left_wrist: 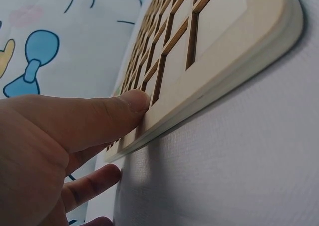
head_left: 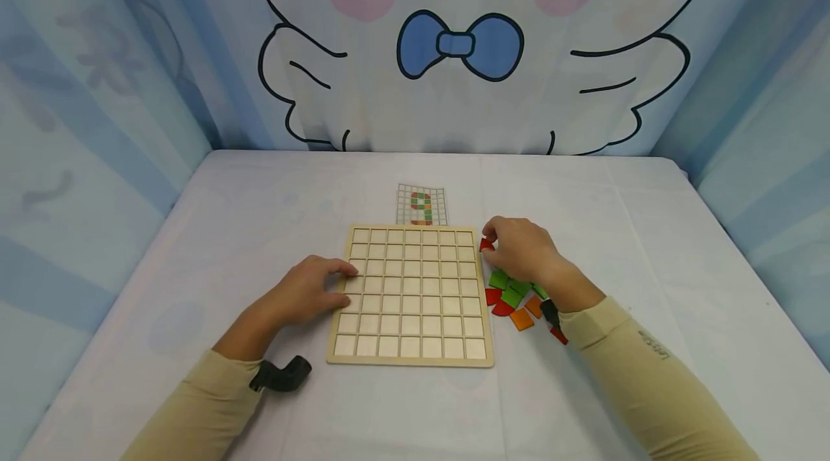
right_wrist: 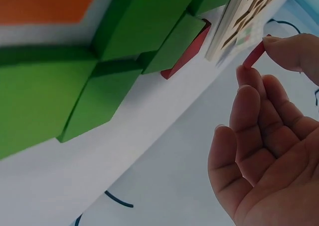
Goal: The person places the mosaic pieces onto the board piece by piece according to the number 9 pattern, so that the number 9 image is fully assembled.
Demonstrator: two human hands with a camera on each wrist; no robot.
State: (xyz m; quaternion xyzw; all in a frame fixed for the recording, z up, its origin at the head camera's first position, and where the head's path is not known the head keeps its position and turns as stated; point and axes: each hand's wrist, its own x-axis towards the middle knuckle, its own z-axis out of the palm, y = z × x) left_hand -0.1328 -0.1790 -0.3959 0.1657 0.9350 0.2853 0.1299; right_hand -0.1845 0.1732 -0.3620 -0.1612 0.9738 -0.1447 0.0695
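Observation:
A square wooden grid board (head_left: pixel 415 361) lies flat on the white-covered table, with no tiles in its cells. My left hand (head_left: pixel 308 292) rests at the board's left side; in the left wrist view its thumb (left_wrist: pixel 132 102) lies on the rim. Just off the upper right corner, my right hand (head_left: pixel 525 252) pinches a small red tile (right_wrist: pixel 255 55) between thumb and forefinger. Below that hand is a loose pile of green tiles (head_left: pixel 511 297), orange tiles (head_left: pixel 521 319) and red tiles (head_left: pixel 502 308), partly hidden by the wrist.
Behind the board lies a pattern card (head_left: pixel 421 205) with a green, red and orange figure on a grid; the board seems to cover its lower edge. A cartoon-printed curtain (head_left: pixel 454 108) closes off the table's back, and blue-white curtains (head_left: pixel 84 158) hang at the sides.

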